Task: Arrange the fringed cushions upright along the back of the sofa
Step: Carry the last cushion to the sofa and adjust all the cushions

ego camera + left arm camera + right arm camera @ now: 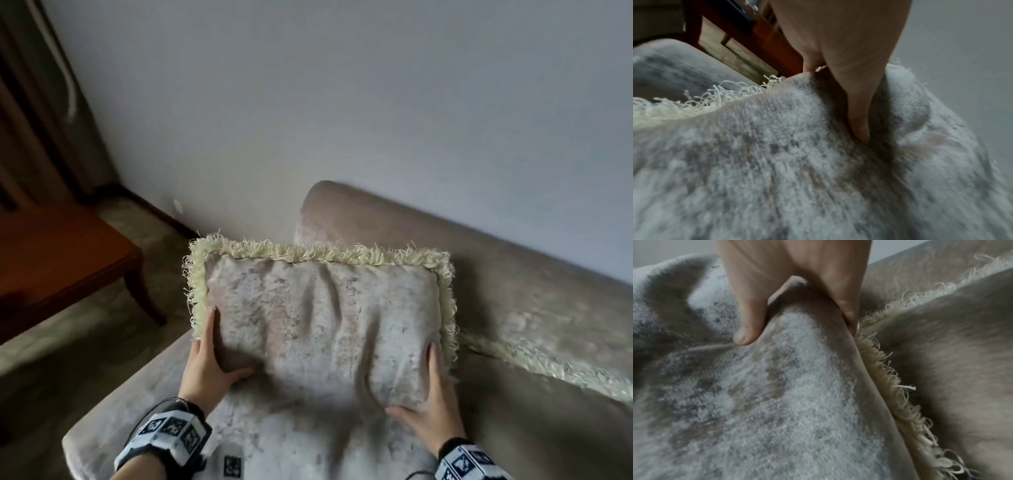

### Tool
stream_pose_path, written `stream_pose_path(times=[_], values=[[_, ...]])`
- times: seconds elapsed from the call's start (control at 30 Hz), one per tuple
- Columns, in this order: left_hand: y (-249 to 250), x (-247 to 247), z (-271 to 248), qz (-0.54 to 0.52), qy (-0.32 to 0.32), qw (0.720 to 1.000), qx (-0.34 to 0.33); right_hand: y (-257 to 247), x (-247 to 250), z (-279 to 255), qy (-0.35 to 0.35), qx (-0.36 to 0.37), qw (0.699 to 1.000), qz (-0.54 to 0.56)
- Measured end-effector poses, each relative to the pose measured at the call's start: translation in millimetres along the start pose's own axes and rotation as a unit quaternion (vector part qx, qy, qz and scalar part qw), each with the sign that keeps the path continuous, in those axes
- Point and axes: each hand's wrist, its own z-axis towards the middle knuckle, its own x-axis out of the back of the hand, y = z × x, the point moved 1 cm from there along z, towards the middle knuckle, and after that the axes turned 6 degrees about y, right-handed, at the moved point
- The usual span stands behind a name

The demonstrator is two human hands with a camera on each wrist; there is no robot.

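Observation:
A mottled grey-beige cushion (318,318) edged with pale yellow fringe is held up over the sofa seat (137,404), in front of the left end of the sofa back (445,240). My left hand (209,363) grips its lower left edge, thumb pressed into the front face. My right hand (431,407) grips the lower right corner. In the left wrist view the left hand (838,73) dents the cushion (777,162) with its thumb. The right wrist view has the right hand (797,288) pinching the cushion (777,386) at the fringe seam. A second fringed cushion (548,342) lies against the back on the right.
A dark wooden table (68,253) stands on the floor to the left of the sofa. A brown curtain (34,102) hangs in the far left corner. A plain wall (342,102) rises right behind the sofa back.

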Motion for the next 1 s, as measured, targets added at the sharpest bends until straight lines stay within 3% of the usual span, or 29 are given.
stream_pose_path(times=[0.23, 0.4, 0.53, 0.67, 0.87, 0.93, 1.0], values=[[-29, -52, 74, 0.003, -0.077, 0.996, -0.047, 28, -55, 5, 0.087, -0.078, 0.993, -0.019], [-63, -82, 106, 0.050, -0.157, 0.986, -0.039, 36, -85, 19, 0.066, -0.130, 0.987, -0.060], [-77, -99, 129, 0.065, -0.181, 0.980, -0.048, 35, -102, 33, 0.080, -0.143, 0.983, -0.088], [-92, -118, 139, 0.080, -0.201, 0.976, -0.016, 49, -114, 36, 0.077, -0.165, 0.975, -0.125], [-96, -140, 160, 0.229, -0.322, 0.919, -0.003, 56, -111, 47, -0.025, -0.206, 0.964, -0.167], [-90, -136, 173, 0.266, -0.345, 0.900, 0.000, 47, -101, 37, 0.000, -0.214, 0.970, -0.119], [-70, -125, 189, 0.362, -0.338, 0.868, -0.024, 34, -88, 16, 0.087, -0.225, 0.967, -0.086]])
